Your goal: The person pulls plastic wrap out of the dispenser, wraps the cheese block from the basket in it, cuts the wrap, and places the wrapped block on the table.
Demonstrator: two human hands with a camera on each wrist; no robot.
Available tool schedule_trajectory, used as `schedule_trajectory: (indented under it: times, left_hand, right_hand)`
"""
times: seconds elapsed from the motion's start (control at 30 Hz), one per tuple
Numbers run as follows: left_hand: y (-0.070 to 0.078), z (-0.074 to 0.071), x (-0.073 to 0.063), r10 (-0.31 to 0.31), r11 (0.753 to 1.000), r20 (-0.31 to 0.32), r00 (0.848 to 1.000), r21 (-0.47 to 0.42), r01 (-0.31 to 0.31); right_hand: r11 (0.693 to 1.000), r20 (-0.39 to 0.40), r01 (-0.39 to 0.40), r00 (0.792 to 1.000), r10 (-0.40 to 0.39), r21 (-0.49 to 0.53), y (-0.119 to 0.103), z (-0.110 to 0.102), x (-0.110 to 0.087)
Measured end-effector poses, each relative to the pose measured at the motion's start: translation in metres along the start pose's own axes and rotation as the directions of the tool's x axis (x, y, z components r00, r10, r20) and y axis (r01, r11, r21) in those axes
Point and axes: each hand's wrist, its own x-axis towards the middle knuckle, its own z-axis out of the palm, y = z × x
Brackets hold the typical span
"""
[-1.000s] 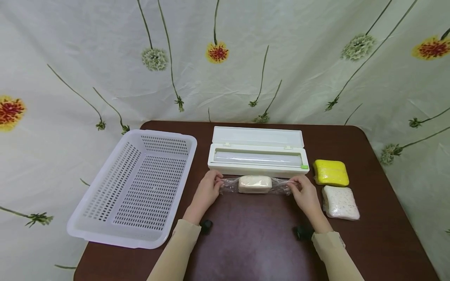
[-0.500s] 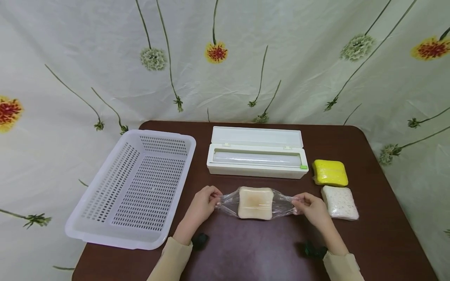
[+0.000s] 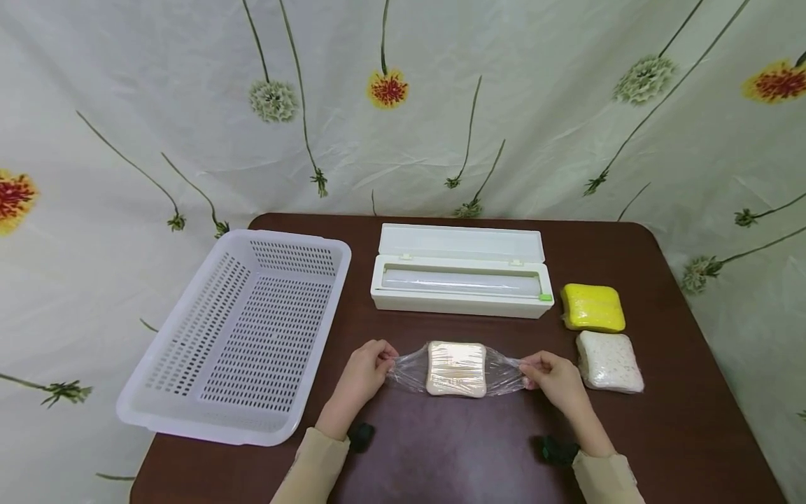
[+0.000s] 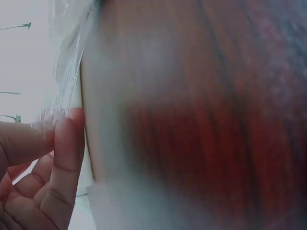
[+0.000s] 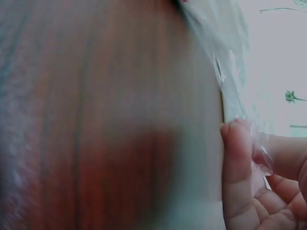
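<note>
A square piece of bread (image 3: pixel 456 378), pale with a browner edge, sits in the middle of clear plastic wrap (image 3: pixel 412 369); light glares off its face. My left hand (image 3: pixel 367 367) pinches the wrap's left end between thumb and fingers. At the other end, my right hand (image 3: pixel 554 378) pinches the twisted wrap the same way. Both wrist views show the gathered film between the fingertips of the left hand (image 4: pixel 53 167) and the right hand (image 5: pixel 254 177). Whether the bread touches the table cannot be told.
Behind the bread stands an opened white wrap dispenser (image 3: pixel 462 287) with a film roll inside. A white perforated basket (image 3: pixel 324 336) is at the left. Yellow (image 3: pixel 593 308) and speckled white (image 3: pixel 609 362) wrapped blocks lie at the right on the dark table (image 3: pixel 680 420).
Both hands have drawn the wrapped bread towards me, away from the dispenser. The bread has turned from edge-on to showing its broad face. The hands keep their pinch on the wrap's ends.
</note>
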Motion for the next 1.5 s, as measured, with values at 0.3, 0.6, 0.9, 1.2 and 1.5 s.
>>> schedule_trajectory:
  times: [0.3,0.6,0.9,1.2,1.5]
  left_hand:
    - [0.007,0.005,-0.001,-0.023,1.000,-0.063,0.998,0.006,0.024]
    - [0.015,0.006,0.000,-0.040,0.999,-0.039,0.998,0.006,0.040]
    - [0.022,0.005,0.002,-0.043,0.998,-0.026,0.999,-0.036,0.043]
    - [0.027,0.008,0.002,-0.037,0.994,-0.086,0.996,-0.107,0.027]
    - [0.038,0.017,0.002,-0.067,0.966,-0.103,0.992,-0.254,0.039]
  right_hand:
    - [0.972,-0.104,0.120,0.984,-0.143,-0.204,-0.004,0.008,-0.005]
    - [0.976,-0.088,0.137,0.984,-0.153,-0.169,-0.014,0.008,-0.007]
    - [0.994,-0.059,0.098,0.993,-0.100,-0.049,-0.021,0.012,-0.009]
    - [0.993,-0.131,0.117,0.985,-0.112,0.031,-0.029,0.022,-0.011]
    - [0.974,-0.135,0.038,0.991,-0.007,0.224,-0.041,0.034,-0.011]
